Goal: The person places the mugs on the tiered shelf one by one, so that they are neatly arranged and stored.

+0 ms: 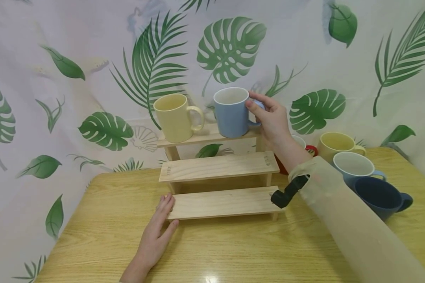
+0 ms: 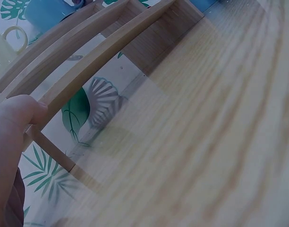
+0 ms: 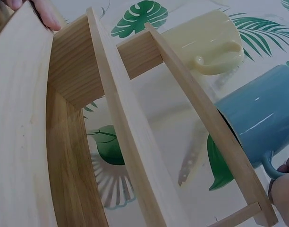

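A three-step wooden shelf [image 1: 219,168] stands on the table. On its top step sits a pale yellow mug [image 1: 173,120], handle to the right. Right of that mug, a light blue mug [image 1: 231,116] is at the top step, its base right at the board. My right hand [image 1: 272,116] pinches the blue mug's handle between thumb and fingers; the right wrist view shows this mug [image 3: 262,113] upright against the step. My left hand [image 1: 157,232] rests on the left end of the lowest step, and in the left wrist view its thumb [image 2: 29,109] presses the board's front edge.
Right of the shelf stand another yellow mug [image 1: 336,143], a light blue mug with white inside [image 1: 354,165] and a dark navy mug [image 1: 379,196]. A red mug [image 1: 311,149] is partly hidden behind my right forearm. A leaf-print cloth [image 1: 102,47] hangs behind the table [image 1: 102,220].
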`<act>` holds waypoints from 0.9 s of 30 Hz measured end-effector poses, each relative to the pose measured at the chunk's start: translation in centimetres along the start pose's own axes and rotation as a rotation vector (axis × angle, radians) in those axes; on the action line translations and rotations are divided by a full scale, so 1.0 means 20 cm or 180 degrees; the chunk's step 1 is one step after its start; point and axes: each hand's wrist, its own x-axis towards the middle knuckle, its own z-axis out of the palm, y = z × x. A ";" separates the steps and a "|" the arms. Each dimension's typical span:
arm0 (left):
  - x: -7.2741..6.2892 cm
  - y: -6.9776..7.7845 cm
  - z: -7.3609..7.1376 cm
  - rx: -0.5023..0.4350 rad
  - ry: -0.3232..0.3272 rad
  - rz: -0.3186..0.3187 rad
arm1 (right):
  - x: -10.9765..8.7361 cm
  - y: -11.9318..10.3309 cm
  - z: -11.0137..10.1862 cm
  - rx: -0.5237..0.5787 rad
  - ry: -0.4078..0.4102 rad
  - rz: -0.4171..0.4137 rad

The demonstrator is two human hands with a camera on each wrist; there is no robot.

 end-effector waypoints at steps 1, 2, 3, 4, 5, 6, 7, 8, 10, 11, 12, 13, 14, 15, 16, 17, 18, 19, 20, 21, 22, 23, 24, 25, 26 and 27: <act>0.00 0.00 0.00 -0.0015 -0.0010 -0.0001 | 0.00 0.00 -0.01 -0.0020 -0.0008 0.0006; 0.00 0.00 0.00 -0.0023 -0.0014 -0.0001 | 0.00 0.00 -0.01 -0.0037 -0.0014 0.0011; 0.00 0.00 0.00 -0.0025 -0.0014 0.0002 | 0.00 0.01 -0.01 -0.0060 -0.0018 0.0019; 0.00 0.00 0.00 -0.0025 -0.0011 0.0000 | 0.00 0.01 -0.02 -0.0090 -0.0020 0.0024; 0.00 0.00 0.00 -0.0028 -0.0007 -0.0001 | 0.00 0.01 -0.02 -0.0125 -0.0027 0.0030; 0.00 0.00 0.00 -0.0018 -0.0002 0.0010 | 0.00 0.01 -0.02 -0.0164 -0.0033 0.0034; 0.00 0.00 0.00 -0.0021 -0.0007 0.0001 | 0.00 0.01 -0.03 -0.0213 -0.0033 0.0036; 0.00 0.00 0.00 -0.0021 -0.0005 0.0000 | 0.00 0.01 -0.03 -0.0262 -0.0026 0.0046; 0.00 0.00 0.00 -0.0028 -0.0008 0.0005 | 0.00 0.01 -0.03 -0.0384 -0.0006 0.0068; 0.00 0.00 0.00 -0.0031 -0.0009 0.0010 | 0.00 0.01 -0.03 -0.0444 -0.0002 0.0080; 0.00 0.00 0.00 -0.0030 -0.0009 0.0015 | 0.00 0.01 -0.03 -0.0511 0.0009 0.0103; 0.00 0.00 0.00 -0.0039 -0.0011 0.0007 | 0.00 0.00 -0.04 -0.0573 0.0022 0.0132; 0.00 0.00 0.00 -0.0044 -0.0009 0.0009 | 0.00 0.00 -0.04 -0.0625 0.0028 0.0165; 0.00 0.00 0.00 -0.0046 -0.0005 0.0007 | 0.01 0.00 -0.03 -0.0687 0.0030 0.0201; 0.00 0.00 0.00 -0.0045 -0.0001 0.0006 | 0.02 -0.01 -0.03 -0.0741 0.0026 0.0239; 0.00 0.00 0.00 -0.0045 0.0001 0.0003 | 0.02 -0.01 -0.03 -0.0781 0.0012 0.0283; 0.00 0.00 0.00 -0.0047 0.0003 -0.0001 | 0.03 -0.02 -0.03 -0.0822 0.0012 0.0329; 0.00 0.00 0.00 -0.0050 0.0003 -0.0003 | 0.03 -0.02 -0.03 -0.0853 0.0002 0.0382; 0.00 0.00 0.00 -0.0050 0.0009 -0.0005 | 0.04 -0.03 -0.03 -0.0884 -0.0014 0.0424; 0.00 0.00 0.00 -0.0049 0.0008 -0.0005 | 0.05 -0.03 -0.03 -0.0905 -0.0037 0.0464; 0.00 0.00 0.00 -0.0051 0.0007 -0.0002 | 0.06 -0.03 -0.03 -0.0900 -0.0057 0.0496; 0.00 0.00 0.00 -0.0047 0.0007 -0.0004 | 0.06 -0.03 -0.03 -0.0881 -0.0078 0.0534; 0.00 0.00 0.00 -0.0047 0.0010 -0.0002 | 0.07 -0.03 -0.03 -0.0852 -0.0091 0.0563; 0.00 0.00 0.00 -0.0044 0.0011 -0.0001 | 0.08 -0.04 -0.03 -0.0812 -0.0114 0.0594; 0.00 0.00 0.00 -0.0040 0.0015 0.0001 | 0.09 -0.04 -0.03 -0.0775 -0.0132 0.0617; 0.00 0.00 0.00 -0.0041 0.0015 0.0004 | 0.10 -0.03 -0.03 -0.0736 -0.0151 0.0646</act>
